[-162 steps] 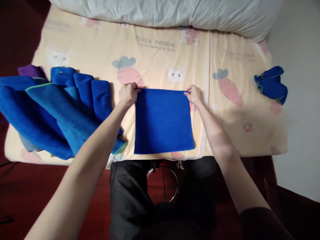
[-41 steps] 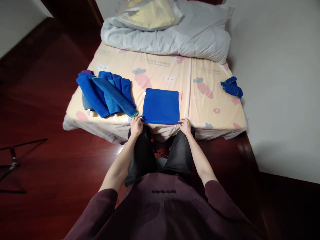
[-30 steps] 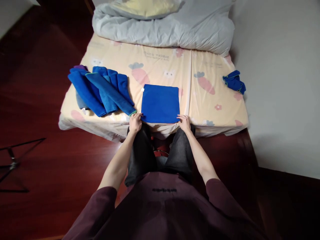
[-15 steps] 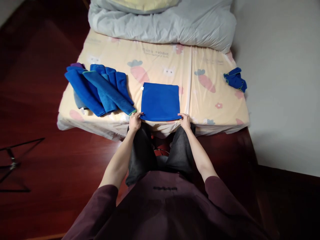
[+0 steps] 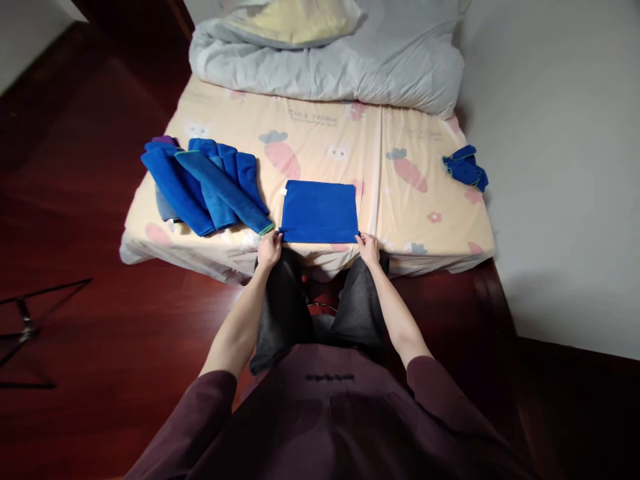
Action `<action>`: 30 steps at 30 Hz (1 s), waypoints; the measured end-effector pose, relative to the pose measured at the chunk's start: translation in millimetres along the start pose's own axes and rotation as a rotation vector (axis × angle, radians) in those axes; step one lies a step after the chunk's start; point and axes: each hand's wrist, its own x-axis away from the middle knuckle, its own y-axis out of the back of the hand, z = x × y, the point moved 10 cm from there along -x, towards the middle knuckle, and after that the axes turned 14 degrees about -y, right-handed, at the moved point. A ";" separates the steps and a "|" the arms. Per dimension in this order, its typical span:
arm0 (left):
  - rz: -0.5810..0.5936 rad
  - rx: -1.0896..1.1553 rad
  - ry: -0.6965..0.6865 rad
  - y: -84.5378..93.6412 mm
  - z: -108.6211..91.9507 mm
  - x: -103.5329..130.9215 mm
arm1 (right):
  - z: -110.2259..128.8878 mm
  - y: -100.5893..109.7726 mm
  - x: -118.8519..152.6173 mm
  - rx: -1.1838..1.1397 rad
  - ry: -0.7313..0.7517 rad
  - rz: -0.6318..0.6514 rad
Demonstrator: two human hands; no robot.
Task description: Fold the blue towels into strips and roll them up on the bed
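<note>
A blue cloth (image 5: 320,207) lies flat on the bed in front of me, with a small white tag at its far left corner. Its near edge is turned over in a narrow fold. My left hand (image 5: 270,249) pinches the near left corner, and my right hand (image 5: 369,251) pinches the near right one. Close to my left hand is the green-edged end of a rolled blue towel (image 5: 225,190), which lies across a pile of other rolled blue cloths (image 5: 173,190).
The bed sheet (image 5: 425,220) has a carrot pattern. A crumpled dark blue cloth (image 5: 466,168) with green edging lies at the right. A grey quilt (image 5: 320,80) and a yellow pillow (image 5: 300,20) are at the back. A black stand's leg (image 5: 27,330) is on the floor at left.
The near edge of the cloth has been folded over away from me, so the cloth is a little shorter. Both hands keep their pinch. The view has tilted slightly up.
</note>
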 end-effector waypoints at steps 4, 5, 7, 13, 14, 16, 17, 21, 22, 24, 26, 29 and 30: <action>-0.010 -0.018 -0.005 0.5 -0.7 -0.8 | -2.0 0.0 -2.0 0.007 -0.029 -0.003; -0.015 -0.022 -0.018 0.7 -1.7 -1.2 | -2.3 -0.2 -2.5 0.006 -0.032 -0.003; -0.033 -0.026 -0.043 1.2 -2.9 -1.6 | -3.6 -0.9 -3.5 0.004 -0.040 -0.001; -0.054 -0.028 -0.066 -0.7 -0.3 -1.5 | -4.5 -2.6 -4.7 -0.008 -0.043 0.007; -0.052 -0.027 -0.066 -1.2 -0.1 -1.4 | -4.2 -2.6 -4.6 -0.013 -0.042 0.008; -0.055 -0.025 -0.068 -1.0 -0.6 -1.2 | -3.7 -2.3 -4.5 -0.024 -0.042 0.007; -0.058 -0.024 -0.068 -0.5 -1.0 -1.0 | -3.6 -2.1 -4.4 -0.028 -0.044 0.007; -0.060 -0.034 -0.067 1.3 -3.4 -0.3 | -2.6 -1.0 -3.6 -0.029 -0.048 0.001; -0.057 -0.038 -0.065 1.5 -3.7 -0.1 | -2.1 -0.8 -3.4 -0.029 -0.047 0.001; -0.050 -0.045 -0.055 1.3 -3.4 0.0 | -1.5 -0.3 -3.0 -0.030 -0.049 -0.002; -0.041 -0.051 -0.041 0.5 -2.5 0.0 | -1.5 0.0 -2.5 -0.028 -0.054 -0.003; -0.027 -0.044 -0.017 -1.0 -0.7 0.0 | -1.4 0.4 -1.7 -0.021 -0.062 -0.003; -0.023 -0.038 -0.009 -1.6 -0.1 0.0 | -1.4 0.5 -1.5 -0.020 -0.065 -0.003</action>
